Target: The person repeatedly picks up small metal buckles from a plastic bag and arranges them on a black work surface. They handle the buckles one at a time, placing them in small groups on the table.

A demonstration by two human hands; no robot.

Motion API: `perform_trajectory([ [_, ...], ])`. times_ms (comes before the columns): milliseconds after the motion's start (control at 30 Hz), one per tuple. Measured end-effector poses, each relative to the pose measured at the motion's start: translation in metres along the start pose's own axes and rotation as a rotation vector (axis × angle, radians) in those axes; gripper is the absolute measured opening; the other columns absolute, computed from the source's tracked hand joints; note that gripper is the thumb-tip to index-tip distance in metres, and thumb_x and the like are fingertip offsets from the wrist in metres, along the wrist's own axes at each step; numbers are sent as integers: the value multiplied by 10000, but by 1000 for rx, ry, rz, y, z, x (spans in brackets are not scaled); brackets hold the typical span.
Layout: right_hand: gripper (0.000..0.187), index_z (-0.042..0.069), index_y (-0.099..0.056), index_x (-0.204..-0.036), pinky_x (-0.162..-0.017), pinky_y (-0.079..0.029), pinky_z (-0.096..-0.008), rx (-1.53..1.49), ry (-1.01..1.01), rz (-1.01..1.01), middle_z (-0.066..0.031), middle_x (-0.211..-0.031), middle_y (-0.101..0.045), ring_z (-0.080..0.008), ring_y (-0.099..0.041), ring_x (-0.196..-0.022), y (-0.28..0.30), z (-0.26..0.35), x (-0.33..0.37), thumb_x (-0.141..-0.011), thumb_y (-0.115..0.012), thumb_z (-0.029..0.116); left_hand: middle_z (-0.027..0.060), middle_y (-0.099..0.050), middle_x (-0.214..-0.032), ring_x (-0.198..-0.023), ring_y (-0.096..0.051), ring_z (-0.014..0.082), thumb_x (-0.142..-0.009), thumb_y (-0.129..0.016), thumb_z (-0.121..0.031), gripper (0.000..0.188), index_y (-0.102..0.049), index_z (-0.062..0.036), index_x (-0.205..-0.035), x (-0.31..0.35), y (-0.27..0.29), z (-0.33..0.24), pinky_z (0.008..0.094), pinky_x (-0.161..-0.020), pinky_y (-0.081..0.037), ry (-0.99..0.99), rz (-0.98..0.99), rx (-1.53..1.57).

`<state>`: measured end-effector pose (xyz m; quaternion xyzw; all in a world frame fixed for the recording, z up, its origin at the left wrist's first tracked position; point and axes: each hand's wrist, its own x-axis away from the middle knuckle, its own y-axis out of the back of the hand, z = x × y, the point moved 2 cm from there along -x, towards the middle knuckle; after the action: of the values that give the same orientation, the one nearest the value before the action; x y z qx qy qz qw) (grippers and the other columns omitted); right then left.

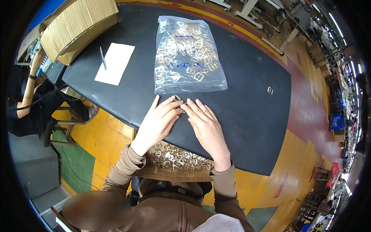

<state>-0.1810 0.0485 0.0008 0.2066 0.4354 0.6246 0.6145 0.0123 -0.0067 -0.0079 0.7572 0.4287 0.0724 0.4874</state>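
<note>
A small gold-coloured metal buckle point(177, 98) is at the fingertips of my left hand point(158, 119), near the front edge of the dark table. That hand's fingers bend over the buckle and partly hide it. My right hand point(206, 127) rests palm down beside it, its fingers stretched and apart, the index fingertip meeting the left fingertips. Just beyond both hands lies a clear plastic bag point(189, 83) holding many similar buckles. Beneath my wrists, at the table edge, a cardboard box point(174, 174) contains a heap of loose gold-coloured buckles point(177, 156).
A single buckle point(270, 90) lies far right on the table point(251, 127). A pen point(102, 58) rests on a sheet of paper point(118, 63) at the left, near a large carton point(79, 29). Another person's arm point(29, 89) shows at the far left.
</note>
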Motion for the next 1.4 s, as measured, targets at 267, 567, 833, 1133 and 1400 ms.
perform_trajectory([
  [267, 214, 12, -753, -1187, -1083, -532, -441, -126, -101, -35, -134, -1369, -698, -332, -656, -1287, 17, 1, 25, -988, -682, 48, 114, -650, -1432, -1444, -535, 340, -970, -684, -37, 225, -732, -68, -1188, 3, 7, 6, 535, -1244, -360, 28, -46, 120],
  [567, 460, 102, -639, -1461, -1216, -427, -463, 75, 41, 150, -98, -1599, -545, -294, -515, -1476, 5, 10, 34, -1042, -665, 288, 137, -636, -1434, -1428, -531, 384, -960, -685, -23, 225, -747, -44, -1176, 3, 4, 9, 476, -1205, -424, 130, -234, 122],
  [833, 384, 75, -703, -1386, -1233, -426, -452, -506, 178, 449, -89, -1556, -591, -273, -548, -1449, 3, 43, 70, -1021, -693, 195, 131, -572, -1529, -1503, -438, 400, -945, -728, -116, 235, -792, -84, -1169, 3, 5, 6, 555, -1254, -325, 82, -108, 37],
  [1133, 510, 77, -606, -1492, -1213, -422, -478, -91, -29, 11, -158, -1578, -549, -339, -515, -1464, -16, 28, 11, -1032, -681, 285, 142, -651, -1461, -1458, -523, 365, -997, -664, -63, 227, -773, -30, -1194, 6, 8, 16, 445, -1200, -423, 262, -271, 300],
  [1400, 344, 4, -718, -1289, -1180, -465, -437, -97, 249, 191, -141, -1419, -674, -289, -601, -1371, -28, 51, 44, -997, -697, 185, 170, -517, -1595, -1511, -450, 356, -1013, -680, -174, 433, -644, -4, -1410, -5, -1, 8, 462, -1264, -347, 60, -60, 6],
])
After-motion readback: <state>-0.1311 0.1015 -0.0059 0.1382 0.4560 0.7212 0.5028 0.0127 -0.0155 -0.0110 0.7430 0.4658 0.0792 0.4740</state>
